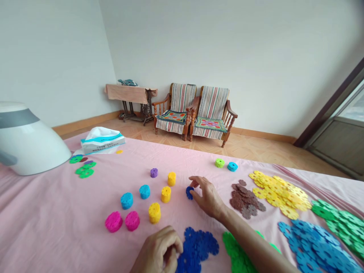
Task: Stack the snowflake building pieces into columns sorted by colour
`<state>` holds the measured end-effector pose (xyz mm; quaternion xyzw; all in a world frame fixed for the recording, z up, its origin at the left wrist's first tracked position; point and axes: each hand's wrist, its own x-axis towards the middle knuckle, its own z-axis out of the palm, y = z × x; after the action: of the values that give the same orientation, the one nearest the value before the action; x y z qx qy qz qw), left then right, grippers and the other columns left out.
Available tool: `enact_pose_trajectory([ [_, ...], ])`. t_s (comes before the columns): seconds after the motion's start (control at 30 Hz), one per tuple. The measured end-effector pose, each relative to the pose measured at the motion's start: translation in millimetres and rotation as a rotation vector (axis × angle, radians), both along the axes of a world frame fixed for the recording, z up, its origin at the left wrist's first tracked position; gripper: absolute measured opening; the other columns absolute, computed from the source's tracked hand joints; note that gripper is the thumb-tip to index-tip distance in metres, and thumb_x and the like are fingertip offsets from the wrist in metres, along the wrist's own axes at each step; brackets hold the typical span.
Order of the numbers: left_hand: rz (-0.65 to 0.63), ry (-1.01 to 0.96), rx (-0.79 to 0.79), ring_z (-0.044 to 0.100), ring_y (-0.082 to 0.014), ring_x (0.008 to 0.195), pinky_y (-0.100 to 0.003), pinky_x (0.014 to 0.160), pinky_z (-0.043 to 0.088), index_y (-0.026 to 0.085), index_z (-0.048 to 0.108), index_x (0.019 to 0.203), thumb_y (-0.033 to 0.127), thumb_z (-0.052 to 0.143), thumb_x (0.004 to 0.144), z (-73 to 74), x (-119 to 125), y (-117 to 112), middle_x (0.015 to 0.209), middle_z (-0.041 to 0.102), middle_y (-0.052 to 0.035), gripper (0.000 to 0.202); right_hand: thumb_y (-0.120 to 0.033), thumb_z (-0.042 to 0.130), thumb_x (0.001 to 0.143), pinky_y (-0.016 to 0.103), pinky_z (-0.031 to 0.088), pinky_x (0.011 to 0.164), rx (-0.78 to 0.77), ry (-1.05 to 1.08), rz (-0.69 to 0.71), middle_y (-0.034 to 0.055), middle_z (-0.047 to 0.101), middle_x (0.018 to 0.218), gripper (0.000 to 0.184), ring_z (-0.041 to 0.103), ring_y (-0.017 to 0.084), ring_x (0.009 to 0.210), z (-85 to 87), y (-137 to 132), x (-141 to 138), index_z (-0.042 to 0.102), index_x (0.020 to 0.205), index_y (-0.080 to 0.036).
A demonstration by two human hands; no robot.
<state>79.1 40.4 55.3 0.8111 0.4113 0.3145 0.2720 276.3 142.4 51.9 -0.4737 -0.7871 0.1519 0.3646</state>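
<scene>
My right hand (207, 196) reaches over the pink cloth, thumb and fingers closed around a small stack of dark blue interlocking discs (189, 193). Closer to me, my left hand (162, 248) is curled, with its fingertips at the edge of a loose dark blue disc pile (199, 244); anything inside its grip is hidden. To the left stand neat disc stacks: yellow ones (154, 212), light blue ones (126, 200), pink ones (132, 220) and a purple one (154, 173). A lime green stack (219, 163) and another blue stack (232, 166) sit farther back.
Loose piles of brown discs (246, 199), yellow discs (280, 192), blue discs (318, 246) and green discs (341, 222) spread rightward. More green discs (237, 252) lie under my right forearm. A tissue pack (102, 142) and a white appliance (31, 140) occupy the left.
</scene>
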Motion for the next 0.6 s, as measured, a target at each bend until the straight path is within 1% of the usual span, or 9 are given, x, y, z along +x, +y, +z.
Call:
enact_pose_trajectory([
  [0.1, -0.003, 0.004, 0.005, 0.054, -0.0100, 0.055, -0.017, 0.050, 0.038, 0.019, 0.053, 0.066, -0.003, 0.041, 0.062, -2.0, -0.5, 0.7, 0.064, 0.059, 0.0011, 0.026, -0.011, 0.052, 0.075, 0.033, 0.045, 0.076, 0.014, 0.019, -0.024, 0.0040, 0.062, 0.087, 0.034, 0.055, 0.016, 0.081, 0.9, 2.0, 1.6, 0.051, 0.108, -0.018],
  [0.2, -0.005, 0.005, 0.013, 0.054, -0.0100, 0.055, -0.017, 0.050, 0.038, 0.020, 0.053, 0.066, -0.004, 0.041, 0.061, -1.7, -1.1, 1.6, 0.064, 0.058, 0.0011, 0.027, -0.013, 0.050, 0.077, 0.028, 0.044, 0.067, 0.016, 0.018, -0.057, 0.0022, 0.059, 0.079, 0.021, 0.055, 0.014, 0.073, 5.6, -1.1, 3.3, 0.053, 0.097, -0.018],
  [0.27, -0.003, -0.001, 0.016, 0.054, -0.0101, 0.055, -0.017, 0.051, 0.038, 0.020, 0.053, 0.066, -0.004, 0.040, 0.061, -0.3, -0.9, 1.4, 0.064, 0.058, 0.0011, 0.027, -0.015, 0.049, 0.079, 0.026, 0.042, 0.062, 0.012, -0.037, -0.074, 0.0014, 0.057, 0.074, 0.010, 0.053, 0.013, 0.069, 10.7, -8.8, 2.6, 0.053, 0.087, -0.018],
  [0.33, 0.009, -0.005, 0.016, 0.054, -0.0102, 0.055, -0.017, 0.050, 0.038, 0.020, 0.053, 0.067, -0.004, 0.040, 0.061, 1.2, -0.4, 0.8, 0.064, 0.058, 0.0010, 0.028, -0.020, 0.051, 0.079, 0.026, 0.040, 0.063, 0.028, -0.150, -0.102, 0.0025, 0.056, 0.075, 0.003, 0.052, 0.015, 0.071, 15.3, -19.4, -0.5, 0.052, 0.082, -0.018],
  [0.47, 0.020, -0.004, 0.005, 0.053, -0.0104, 0.054, -0.018, 0.050, 0.038, 0.020, 0.053, 0.065, -0.002, 0.040, 0.062, 1.1, 0.2, 0.1, 0.063, 0.058, 0.0009, 0.026, -0.031, 0.055, 0.078, 0.032, 0.040, 0.068, 0.052, -0.401, -0.187, 0.0071, 0.056, 0.083, 0.015, 0.051, 0.021, 0.079, 17.1, -35.7, -12.0, 0.051, 0.086, -0.018],
  [0.6, 0.009, 0.009, 0.005, 0.053, -0.0106, 0.054, -0.018, 0.050, 0.038, 0.020, 0.053, 0.064, -0.002, 0.040, 0.062, -1.6, -0.2, 1.7, 0.062, 0.058, 0.0009, 0.025, -0.034, 0.054, 0.079, 0.034, 0.040, 0.068, 0.026, -0.489, -0.245, 0.0087, 0.057, 0.084, 0.018, 0.051, 0.023, 0.079, 12.6, -36.0, -21.7, 0.050, 0.086, -0.018],
])
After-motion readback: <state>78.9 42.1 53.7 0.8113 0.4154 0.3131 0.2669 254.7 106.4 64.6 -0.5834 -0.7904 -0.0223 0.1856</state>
